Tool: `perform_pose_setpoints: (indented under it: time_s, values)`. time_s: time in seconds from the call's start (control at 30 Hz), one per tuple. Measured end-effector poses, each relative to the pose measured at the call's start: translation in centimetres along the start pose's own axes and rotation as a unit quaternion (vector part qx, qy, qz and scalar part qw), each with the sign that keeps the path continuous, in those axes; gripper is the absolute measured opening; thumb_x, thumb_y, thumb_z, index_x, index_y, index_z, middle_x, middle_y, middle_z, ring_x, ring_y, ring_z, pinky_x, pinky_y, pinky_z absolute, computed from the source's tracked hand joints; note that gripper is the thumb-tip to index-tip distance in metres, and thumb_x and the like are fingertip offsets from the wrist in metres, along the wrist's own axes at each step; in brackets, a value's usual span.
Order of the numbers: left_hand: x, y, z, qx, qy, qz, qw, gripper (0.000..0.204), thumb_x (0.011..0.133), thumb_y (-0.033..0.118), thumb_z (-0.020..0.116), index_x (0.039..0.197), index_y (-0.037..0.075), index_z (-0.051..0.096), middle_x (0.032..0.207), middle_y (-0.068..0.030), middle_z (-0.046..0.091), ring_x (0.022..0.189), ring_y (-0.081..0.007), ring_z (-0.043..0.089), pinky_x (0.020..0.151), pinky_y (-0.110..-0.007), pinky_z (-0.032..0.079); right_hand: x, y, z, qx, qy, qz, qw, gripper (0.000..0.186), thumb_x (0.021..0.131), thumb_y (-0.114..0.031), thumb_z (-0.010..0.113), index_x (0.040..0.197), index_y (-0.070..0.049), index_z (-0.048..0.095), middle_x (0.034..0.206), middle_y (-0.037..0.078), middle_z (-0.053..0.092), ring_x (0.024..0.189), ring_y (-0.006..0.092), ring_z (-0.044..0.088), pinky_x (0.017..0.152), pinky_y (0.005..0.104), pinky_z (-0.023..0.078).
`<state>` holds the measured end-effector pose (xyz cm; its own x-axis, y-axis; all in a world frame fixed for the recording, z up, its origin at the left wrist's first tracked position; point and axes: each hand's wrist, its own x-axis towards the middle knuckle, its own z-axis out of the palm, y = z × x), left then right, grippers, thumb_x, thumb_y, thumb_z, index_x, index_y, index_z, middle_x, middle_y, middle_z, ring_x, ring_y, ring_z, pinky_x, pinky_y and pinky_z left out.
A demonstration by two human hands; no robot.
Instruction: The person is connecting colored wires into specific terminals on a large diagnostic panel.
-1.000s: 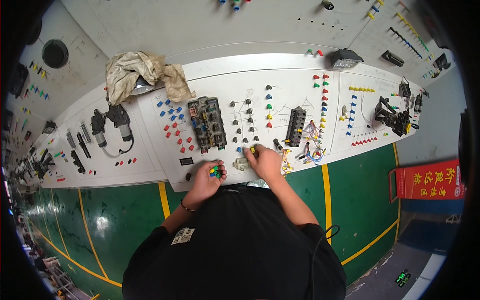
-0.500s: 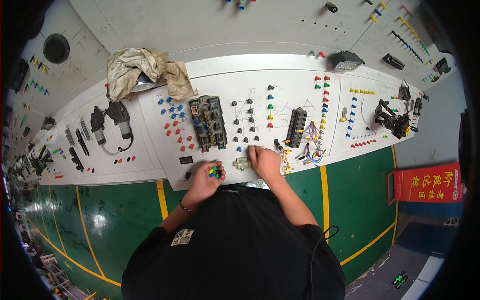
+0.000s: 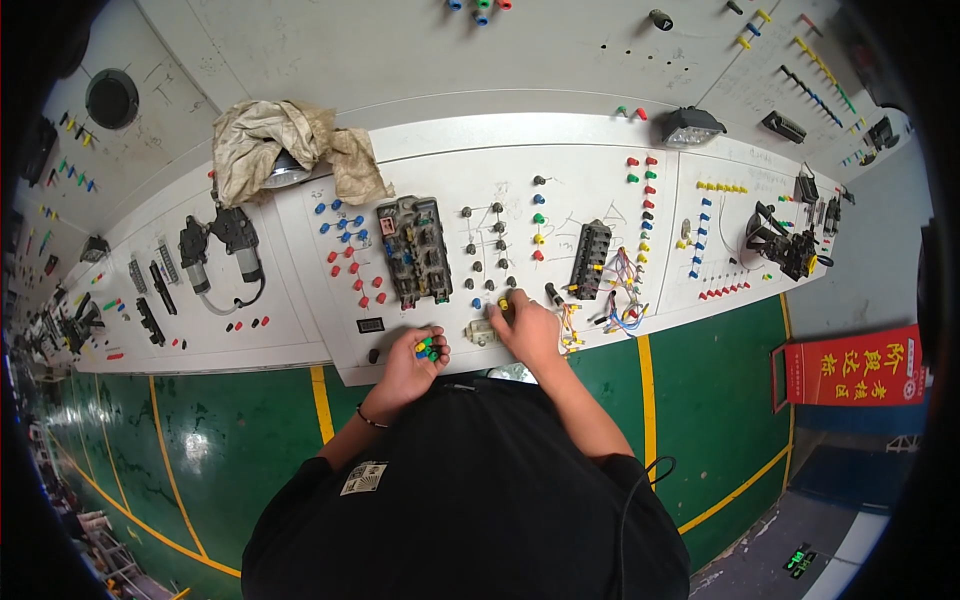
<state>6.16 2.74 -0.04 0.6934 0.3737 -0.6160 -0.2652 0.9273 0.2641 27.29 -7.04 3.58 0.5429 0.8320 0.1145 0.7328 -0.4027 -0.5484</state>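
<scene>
One long white counter [image 3: 430,160] is spanning the middle of the frame, curving with the lens. In the upper left, a beige cloth [image 3: 262,140] is draping over a lamp [image 3: 286,172]. Just left of centre, a dark fuse box [image 3: 413,250] is standing on end; right of centre, a slimmer black connector strip [image 3: 591,260] is running nearly upright. Below centre, the left hand [image 3: 404,368] is curling its fingers, its grip cupping several small coloured plugs [image 3: 432,354], green and yellow among them. The right hand [image 3: 535,333] is reaching over the counter's lower edge. A pale connector block [image 3: 482,332] is sitting between the hands, nearer the right one. A blue terminal [image 3: 476,303] is standing just left of the right thumb. Smallest, a yellow terminal [image 3: 504,304] is sitting at the right hand's upper-left end, between thumb and forefinger, and that grip is apparently pinching it. The right hand is clearly lying nearer, the left resting lower left; the terminal's long axis is showing too small to tell.
</scene>
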Motion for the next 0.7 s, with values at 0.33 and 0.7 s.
perform_pose_setpoints:
  time_s: [0.33,0.7]
  values:
    - [0.25,-0.1,-0.42,0.001,0.008,0.005,1.0,0.016,0.092,0.015,0.053,0.099,0.001,0.058,0.089,-0.0076,0.056,0.084,-0.021,0.055,0.079,-0.031,0.048,0.07,0.54,0.75,-0.002,-0.006,-0.008,1.0,0.034,0.095,-0.034,0.057,0.08,-0.004,0.06,0.064,0.02,0.064,0.058,0.0386,0.063,0.055,0.0486,0.05]
    - [0.27,-0.26,-0.66,0.005,0.009,0.005,1.0,0.016,0.092,0.016,0.053,0.099,0.002,0.059,0.088,-0.0069,0.057,0.084,-0.0202,0.055,0.08,-0.031,0.048,0.11,0.5,0.58,-0.031,-0.009,-0.02,0.999,0.037,0.094,-0.038,0.058,0.079,-0.005,0.059,0.066,0.019,0.065,0.061,0.0382,0.064,0.056,0.0493,0.05]
